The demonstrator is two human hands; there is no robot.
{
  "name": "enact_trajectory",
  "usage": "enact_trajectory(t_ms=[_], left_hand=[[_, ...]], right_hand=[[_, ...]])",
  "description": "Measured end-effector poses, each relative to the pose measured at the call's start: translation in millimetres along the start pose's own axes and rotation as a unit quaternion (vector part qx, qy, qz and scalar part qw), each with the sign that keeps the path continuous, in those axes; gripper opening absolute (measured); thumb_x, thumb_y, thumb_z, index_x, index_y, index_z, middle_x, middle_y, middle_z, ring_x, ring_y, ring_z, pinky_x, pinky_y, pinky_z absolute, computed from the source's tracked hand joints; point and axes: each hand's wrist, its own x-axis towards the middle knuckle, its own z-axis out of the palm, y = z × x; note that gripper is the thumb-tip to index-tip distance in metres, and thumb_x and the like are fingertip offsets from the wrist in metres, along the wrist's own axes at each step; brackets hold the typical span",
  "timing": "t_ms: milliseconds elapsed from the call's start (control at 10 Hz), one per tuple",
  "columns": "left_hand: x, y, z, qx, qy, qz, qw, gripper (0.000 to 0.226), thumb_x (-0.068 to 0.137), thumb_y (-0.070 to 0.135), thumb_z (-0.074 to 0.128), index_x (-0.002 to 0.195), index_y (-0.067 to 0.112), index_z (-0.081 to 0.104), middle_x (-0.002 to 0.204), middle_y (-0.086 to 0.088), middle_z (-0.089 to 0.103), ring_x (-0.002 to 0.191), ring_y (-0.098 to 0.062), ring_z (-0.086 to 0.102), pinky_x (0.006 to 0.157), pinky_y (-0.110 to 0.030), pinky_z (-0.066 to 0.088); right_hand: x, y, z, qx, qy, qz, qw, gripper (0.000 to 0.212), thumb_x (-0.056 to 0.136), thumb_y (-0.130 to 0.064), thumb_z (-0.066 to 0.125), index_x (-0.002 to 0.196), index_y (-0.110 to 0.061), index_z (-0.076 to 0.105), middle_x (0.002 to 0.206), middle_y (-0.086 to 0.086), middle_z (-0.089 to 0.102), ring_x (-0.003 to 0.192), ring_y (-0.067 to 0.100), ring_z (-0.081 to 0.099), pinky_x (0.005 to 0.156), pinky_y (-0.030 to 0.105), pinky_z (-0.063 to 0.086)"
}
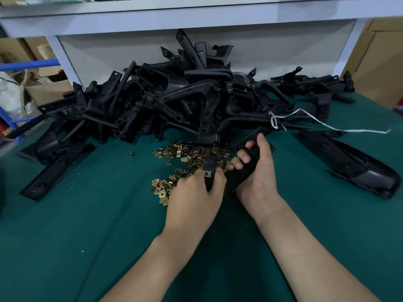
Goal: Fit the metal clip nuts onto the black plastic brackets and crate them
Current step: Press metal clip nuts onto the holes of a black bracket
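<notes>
Both hands hold one black plastic bracket (239, 173) over the green table. My right hand (259, 171) grips its wide body, fingers curled over the top edge. My left hand (194, 192) grips its narrow arm (209, 164), where a brass clip nut (207, 173) sits clipped on just above my fingers. Loose brass clip nuts (185, 155) lie scattered on the cloth just beyond and left of my hands. A big heap of black brackets (174, 99) fills the back of the table.
A long bracket (353, 162) lies at the right and a flat one (56, 171) at the left. White string (327, 125) trails from the heap. A white shelf frame (196, 20) stands behind, with cardboard boxes (379, 62) to either side.
</notes>
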Motion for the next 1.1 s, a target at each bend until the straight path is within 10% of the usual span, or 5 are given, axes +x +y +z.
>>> enact_trajectory(t_ms=[1100], left_hand=[[-4.2,3.9,-3.2,0.128,0.073,0.026,0.989,0.046,0.094,0.057,0.04,0.063,0.022,0.044,0.053,0.001,0.058,0.055,-0.029,0.056,0.049,-0.031,0.038]], right_hand=[[1.0,0.8,-1.3,0.006,-0.005,0.008,1.0,0.038,0.089,-0.054,0.065,0.067,-0.024,0.061,0.057,-0.006,0.038,0.047,0.012,0.037,0.047,0.025,0.043]])
